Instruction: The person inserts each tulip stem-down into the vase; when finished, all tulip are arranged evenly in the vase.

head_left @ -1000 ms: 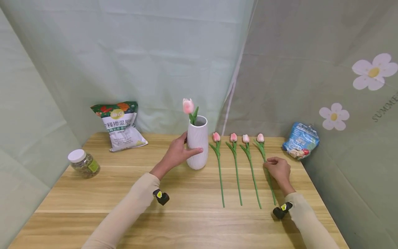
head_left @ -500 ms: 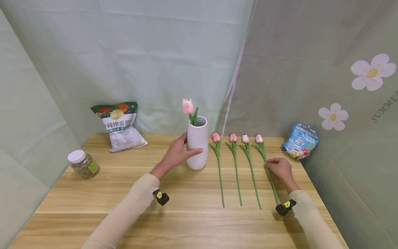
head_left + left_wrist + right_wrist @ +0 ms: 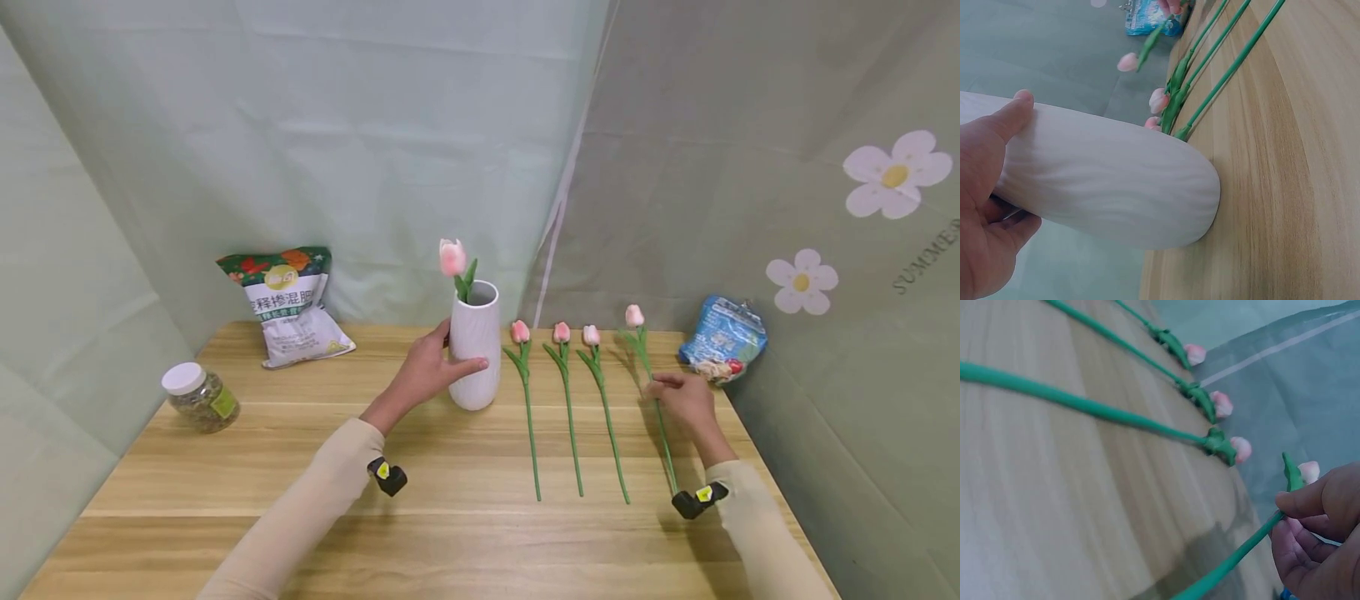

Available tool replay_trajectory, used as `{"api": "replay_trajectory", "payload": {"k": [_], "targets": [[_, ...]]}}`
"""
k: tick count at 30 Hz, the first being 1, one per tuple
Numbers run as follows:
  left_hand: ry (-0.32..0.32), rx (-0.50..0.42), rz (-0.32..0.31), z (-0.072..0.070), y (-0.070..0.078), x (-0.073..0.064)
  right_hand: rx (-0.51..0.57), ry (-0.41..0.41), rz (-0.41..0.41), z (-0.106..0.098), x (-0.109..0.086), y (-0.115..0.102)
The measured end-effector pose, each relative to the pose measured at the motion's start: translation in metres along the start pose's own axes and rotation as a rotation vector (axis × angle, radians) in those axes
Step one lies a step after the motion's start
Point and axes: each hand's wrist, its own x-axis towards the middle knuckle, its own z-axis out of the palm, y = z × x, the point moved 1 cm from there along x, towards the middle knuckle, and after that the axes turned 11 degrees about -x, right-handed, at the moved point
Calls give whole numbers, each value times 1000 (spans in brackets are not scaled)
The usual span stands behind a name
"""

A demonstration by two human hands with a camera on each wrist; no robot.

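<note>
A white ribbed vase (image 3: 476,358) stands upright on the wooden table, with one pink tulip (image 3: 453,258) in its mouth. My left hand (image 3: 426,367) grips the vase from its left side, thumb across the front and fingers behind it, partly hidden. On the right, my right hand (image 3: 684,404) pinches the green stem of another tulip (image 3: 634,316) between thumb and fingers, its bloom end raised off the wood. In the right wrist view the held stem (image 3: 1229,565) slants down from the fingertips. Three tulips (image 3: 528,400) lie side by side between vase and right hand.
A fertilizer bag (image 3: 288,308) leans at the back left, near a white-lidded jar (image 3: 202,397) of dried bits. A blue packet (image 3: 724,340) sits at the back right, close behind the right hand. Fabric walls (image 3: 360,167) border the table (image 3: 450,533).
My right hand has pinched the rightmost tulip's stem and lifted its bloom end off the table, shifting slightly right. The left hand keeps its grip on the vase.
</note>
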Motion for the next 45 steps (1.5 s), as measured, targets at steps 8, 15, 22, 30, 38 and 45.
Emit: {"api": "replay_trajectory", "payload": {"k": [8, 15, 22, 30, 38, 45], "targets": [[-1, -4, -9, 0, 0, 0, 124, -25, -3, -16, -2, -15], [-4, -5, -23, 1, 1, 0, 233, 3, -28, -34, -2, -30], [-4, -5, -17, 1, 0, -1, 246, 71, -66, -45, -4, -45], [-1, 6, 0, 2, -1, -1, 298, 99, -132, -54, -6, -60], [1, -4, -8, 1, 1, -1, 369, 160, -174, -58, -11, -75], [-2, 4, -33, 1, 3, -1, 460, 231, -209, -59, -15, -89]]}}
